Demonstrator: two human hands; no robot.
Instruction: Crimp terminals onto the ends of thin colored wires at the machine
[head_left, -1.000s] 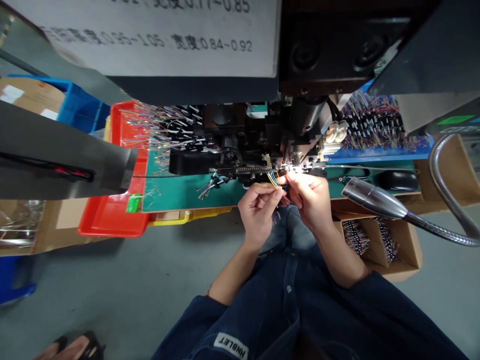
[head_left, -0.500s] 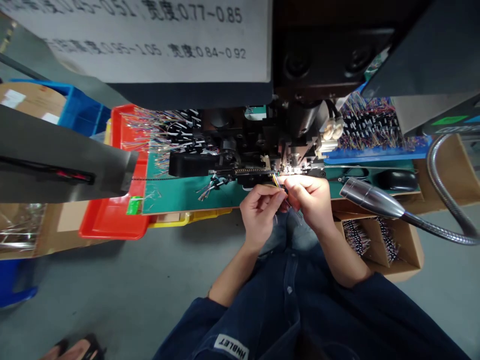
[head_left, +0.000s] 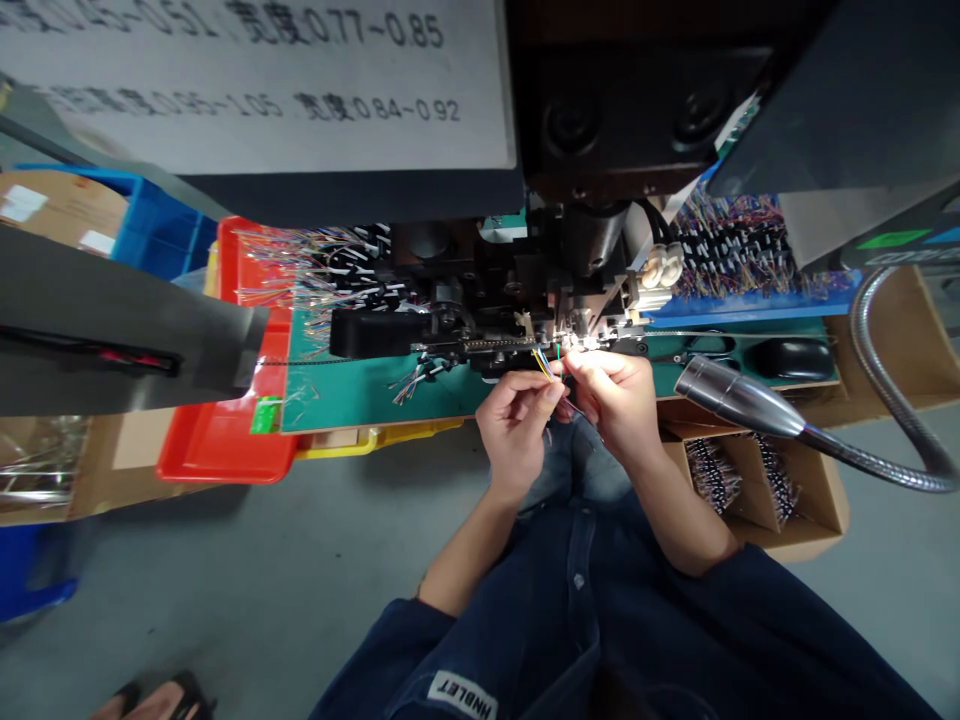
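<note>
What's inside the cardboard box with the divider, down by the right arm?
The cardboard box holds bunches of wires on both sides of its divider. The wires cover whatever is underneath, and the right arm hides part of the box.

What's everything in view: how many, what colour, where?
Thin wires: several, multicoloured, at fingertips
Machine: one, black and grey, upper centre
Printed sheet: one, white, on machine
Wire bundles: many, multicoloured, both sides of machine
Work surface: one, green, beneath machine
Shallow tray: at least one, red, left
Right tray: one, blue, beneath bundles
Crate: one, blue, far left
Cardboard boxes: several, brown, both sides
Lamp: one, silver, right
Rounded object: one, black, right
Footwear: two, black, bottom left
Shirt: one, navy, bottom centre
Left hand: one, bare, centre, pinching wires
Right hand: one, bare, beside it
</note>
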